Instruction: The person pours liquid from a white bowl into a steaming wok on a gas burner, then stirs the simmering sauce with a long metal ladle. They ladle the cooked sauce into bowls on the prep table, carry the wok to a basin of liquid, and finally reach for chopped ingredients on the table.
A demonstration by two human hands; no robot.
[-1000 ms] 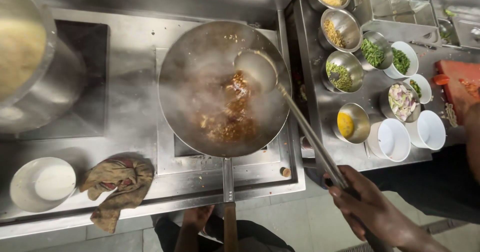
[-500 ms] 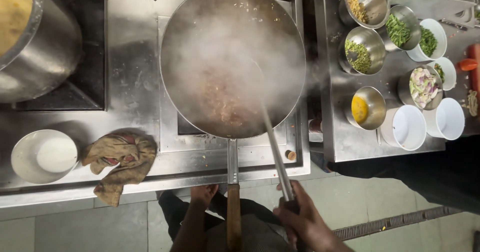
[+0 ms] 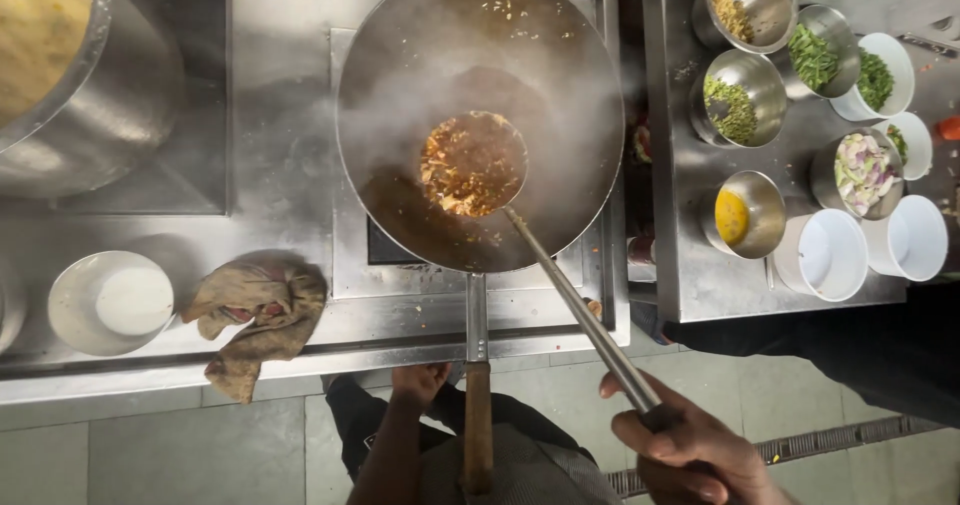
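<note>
A large steel wok point(image 3: 365, 75) sits on the burner, steaming, with brown sauce and bits of food inside. My right hand point(image 3: 690, 450) grips the end of a long metal ladle point(image 3: 472, 163), whose bowl sits in the wok full of reddish-brown chopped food. My left hand point(image 3: 420, 383) is low, just left of the wok's wooden handle point(image 3: 477, 425), fingers curled. I cannot tell whether it touches the handle.
A big steel pot point(image 3: 120, 105) of yellow food stands at the far left. A white bowl point(image 3: 110, 303) and a crumpled brown rag point(image 3: 258, 315) lie on the front ledge. On the right counter are steel bowls of ingredients point(image 3: 740, 110) and white bowls point(image 3: 835, 255).
The thick steam over the wok has thinned. The ladle's bowl, hidden in the steam half a second ago, now shows in the middle of the wok, loaded with food.
</note>
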